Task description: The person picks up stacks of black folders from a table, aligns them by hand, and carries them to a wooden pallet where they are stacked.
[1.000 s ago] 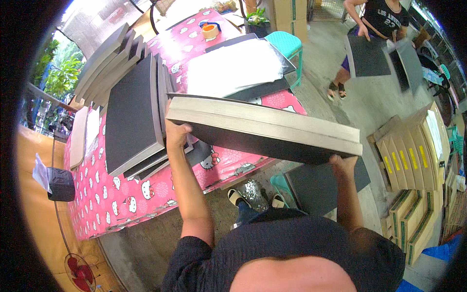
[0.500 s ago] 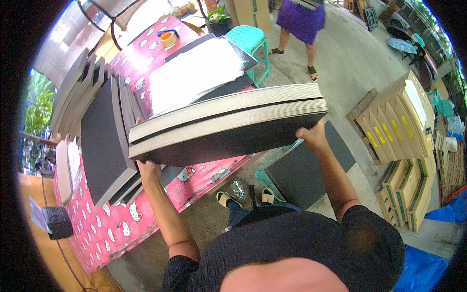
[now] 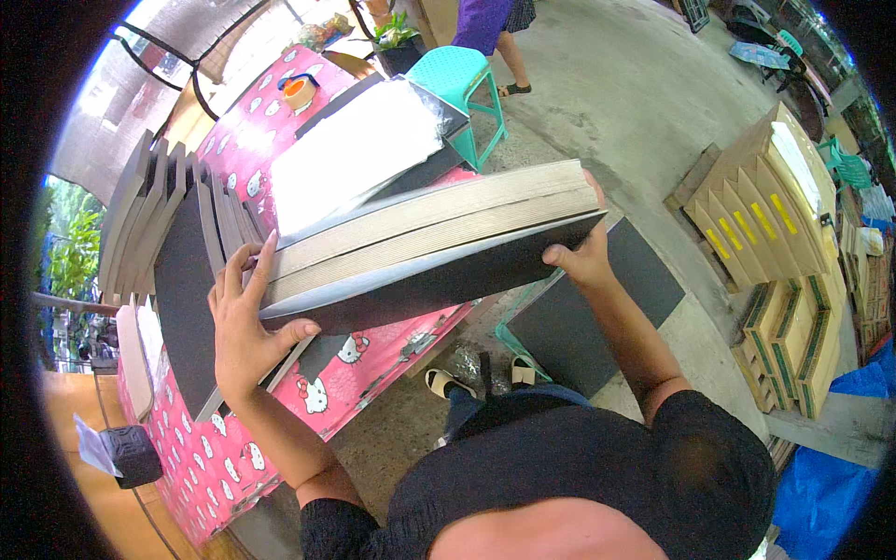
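Both hands hold up a stack of thick black panels (image 3: 439, 231) with pale, layered edges, tilted with its right end higher. At its left end my left hand (image 3: 252, 322) grips it, fingers stretched along the end and thumb against the black lower face. My right hand (image 3: 586, 247) is closed round the right end, its thumb on the dark face and its fingers mostly hidden behind. A bluish-white strip shows between the pale edges and the lowest black face. Below lies the table with a pink cartoon-print cover (image 3: 317, 392).
More black panels (image 3: 182, 271) lean upright on the left. White sheets (image 3: 355, 154) and a tape roll (image 3: 299, 92) lie beyond. A turquoise stool (image 3: 453, 75) stands behind; a large black board (image 3: 597, 322) is by my right arm. Cardboard pieces (image 3: 751, 224) stand right. A person (image 3: 499, 42) is at the top.
My left hand has shifted from beneath the left corner up round the stack's end, fingers now spread. The bluish-white strip has come into view. The other person has moved left.
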A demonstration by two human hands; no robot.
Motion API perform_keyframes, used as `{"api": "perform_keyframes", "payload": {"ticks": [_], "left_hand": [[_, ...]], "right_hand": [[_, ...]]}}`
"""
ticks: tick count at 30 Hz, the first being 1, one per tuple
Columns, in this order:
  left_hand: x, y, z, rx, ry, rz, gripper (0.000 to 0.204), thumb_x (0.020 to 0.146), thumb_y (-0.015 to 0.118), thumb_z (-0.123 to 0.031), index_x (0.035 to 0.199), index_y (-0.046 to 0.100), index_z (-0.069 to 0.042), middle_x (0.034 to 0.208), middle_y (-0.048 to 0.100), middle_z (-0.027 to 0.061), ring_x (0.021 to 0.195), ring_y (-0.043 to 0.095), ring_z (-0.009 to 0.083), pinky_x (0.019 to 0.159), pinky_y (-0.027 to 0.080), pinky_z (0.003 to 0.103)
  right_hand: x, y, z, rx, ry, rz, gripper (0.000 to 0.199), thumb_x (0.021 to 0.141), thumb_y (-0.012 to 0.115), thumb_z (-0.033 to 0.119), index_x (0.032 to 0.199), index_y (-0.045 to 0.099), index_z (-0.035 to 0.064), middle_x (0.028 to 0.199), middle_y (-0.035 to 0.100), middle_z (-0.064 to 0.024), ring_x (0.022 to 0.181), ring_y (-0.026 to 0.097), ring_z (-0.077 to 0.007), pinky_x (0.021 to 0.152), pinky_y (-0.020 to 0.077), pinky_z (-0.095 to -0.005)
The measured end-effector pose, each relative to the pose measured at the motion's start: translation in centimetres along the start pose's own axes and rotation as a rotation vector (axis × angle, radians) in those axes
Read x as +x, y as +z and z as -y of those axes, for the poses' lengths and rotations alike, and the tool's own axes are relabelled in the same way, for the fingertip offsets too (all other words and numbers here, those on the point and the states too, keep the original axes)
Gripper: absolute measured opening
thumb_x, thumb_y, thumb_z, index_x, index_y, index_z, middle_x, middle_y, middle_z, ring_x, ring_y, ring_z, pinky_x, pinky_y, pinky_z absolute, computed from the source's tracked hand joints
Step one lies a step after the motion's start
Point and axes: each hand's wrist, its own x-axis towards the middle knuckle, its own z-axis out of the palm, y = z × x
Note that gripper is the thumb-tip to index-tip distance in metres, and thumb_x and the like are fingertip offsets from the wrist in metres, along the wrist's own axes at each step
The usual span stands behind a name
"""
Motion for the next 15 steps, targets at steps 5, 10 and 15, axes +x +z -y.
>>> {"api": "perform_keyframes", "payload": {"ticks": [5,10,15], "left_hand": [[0.7,-0.8,-4.3,0.324,0.103,-0.107,0.107,0.048,0.071,-0.061,0.136,0.035,-0.011,0.139,0.032,0.0161,0.129,0.028,0.0328,0.104,0.014,0.053],[1.4,1.1,-6.5,-0.103,0.190,0.102,0.094,0.061,0.064,-0.055,0.132,0.033,-0.001,0.128,0.042,0.0184,0.117,0.040,0.0369,0.103,0.020,0.051],[0.5,0.8,-7.1,0.087,0.213,-0.013,0.081,0.065,0.067,-0.044,0.130,0.038,-0.005,0.126,0.044,0.0148,0.115,0.043,0.0324,0.102,0.022,0.051]], "right_hand": [[-0.4,-0.7,-1.2,-0.008,0.005,0.030,0.113,0.051,0.088,0.030,0.136,0.020,-0.0006,0.133,0.037,-0.0126,0.120,0.041,-0.0231,0.100,0.0321,-0.0357],[-1.3,1.3,-0.5,-0.048,0.033,-0.081,0.117,0.043,0.088,0.042,0.133,0.027,-0.0006,0.135,0.034,-0.0129,0.120,0.041,-0.0238,0.100,0.0320,-0.0369],[3.0,-2.9,3.6,-0.065,-0.141,0.139,0.112,0.058,0.043,0.086,0.129,0.038,-0.0013,0.129,0.043,-0.0183,0.118,0.043,-0.0276,0.096,0.0345,-0.0388]]}}
